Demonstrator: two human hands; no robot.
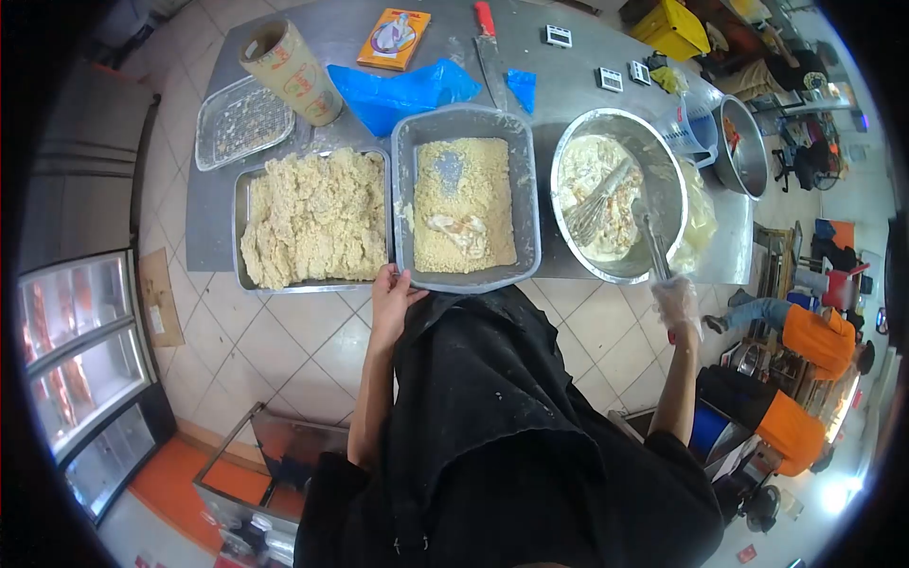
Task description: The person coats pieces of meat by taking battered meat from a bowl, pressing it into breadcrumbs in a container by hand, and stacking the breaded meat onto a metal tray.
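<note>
Head cam: looks like breading, battered piece (459,230) on crumbs (488,175) inside the gray tub (466,282). Left hand (393,296) is at the tub's near-left corner, can't tell if gripping; gloved right hand (677,303)'s clamped on tongs (653,244) at the bowl (673,185) right of it. Next probably calls for crumbing that piece. Steel table (525,24) under the tub, tiled floor (303,331) nearside.

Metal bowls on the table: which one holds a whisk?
The larger bowl, next to the grey tub: a whisk is inside it. No whisk shows in the smaller bowl.
</note>
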